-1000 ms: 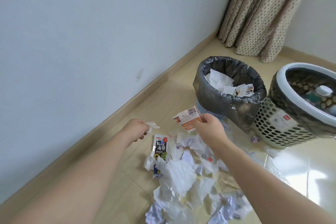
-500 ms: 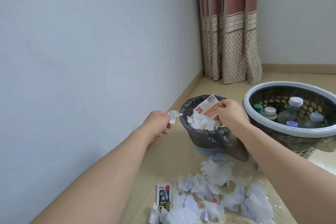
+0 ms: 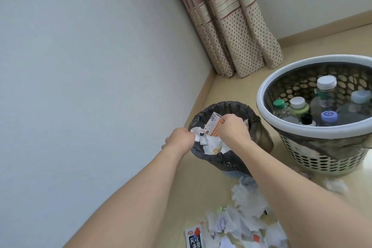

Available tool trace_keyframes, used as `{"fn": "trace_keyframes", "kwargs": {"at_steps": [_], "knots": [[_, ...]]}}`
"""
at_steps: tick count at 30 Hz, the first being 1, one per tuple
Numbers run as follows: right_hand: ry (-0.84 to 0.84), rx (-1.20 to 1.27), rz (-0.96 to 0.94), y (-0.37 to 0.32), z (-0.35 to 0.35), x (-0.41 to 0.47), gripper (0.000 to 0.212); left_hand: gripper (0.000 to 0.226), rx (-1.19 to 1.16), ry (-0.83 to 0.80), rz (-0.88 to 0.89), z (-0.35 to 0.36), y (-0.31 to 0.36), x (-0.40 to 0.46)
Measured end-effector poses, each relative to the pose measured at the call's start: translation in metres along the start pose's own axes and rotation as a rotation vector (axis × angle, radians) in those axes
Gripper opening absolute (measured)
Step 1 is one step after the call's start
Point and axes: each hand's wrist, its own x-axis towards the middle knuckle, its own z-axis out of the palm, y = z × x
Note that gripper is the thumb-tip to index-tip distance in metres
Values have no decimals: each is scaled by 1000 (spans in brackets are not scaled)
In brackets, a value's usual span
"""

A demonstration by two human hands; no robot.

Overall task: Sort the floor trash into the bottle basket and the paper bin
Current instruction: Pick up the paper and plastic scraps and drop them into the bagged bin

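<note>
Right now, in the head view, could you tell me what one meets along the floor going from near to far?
Paper scraps → paper bin → bottle basket → curtain.

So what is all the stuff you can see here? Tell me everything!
paper bin: one, lined with a black bag, on the floor by the wall, holding white scraps
bottle basket: one, cream with a white rim, right of the bin
bottles: about six, clear, with white, green, purple and black caps, inside the basket
orange-and-white card: one, over the bin, in the right hand
white scrap: one, at the bin's rim, in the left hand
paper pile: many pieces, white, on the floor in front of the bin
snack packet: one, white, black and red, at the pile's left edge
curtain: one, pink and beige, dotted, in the corner
left hand: pinches the scrap
right hand: grips the card
</note>
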Motion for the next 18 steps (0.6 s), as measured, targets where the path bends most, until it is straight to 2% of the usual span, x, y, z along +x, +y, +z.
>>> {"fn": "trace_keyframes", "kwargs": {"at_steps": [3, 5, 10, 14, 18], "knots": [[-29, -42, 3, 9, 7, 7, 18, 34, 205, 39, -87, 30, 4, 18], [-13, -59, 4, 16, 6, 6, 25, 42, 296, 30, -86, 47, 5, 27], [104, -102, -121, 33, -3, 3, 28, 47, 322, -18, -71, 63, -12, 42], [172, -104, -290, 26, -1, -15, 33, 36, 182, 61, -36, 34, -57, 26], [133, -207, -531, 21, 26, -60, 28, 14, 12, -56, -14, 14, -149, -4]]}}
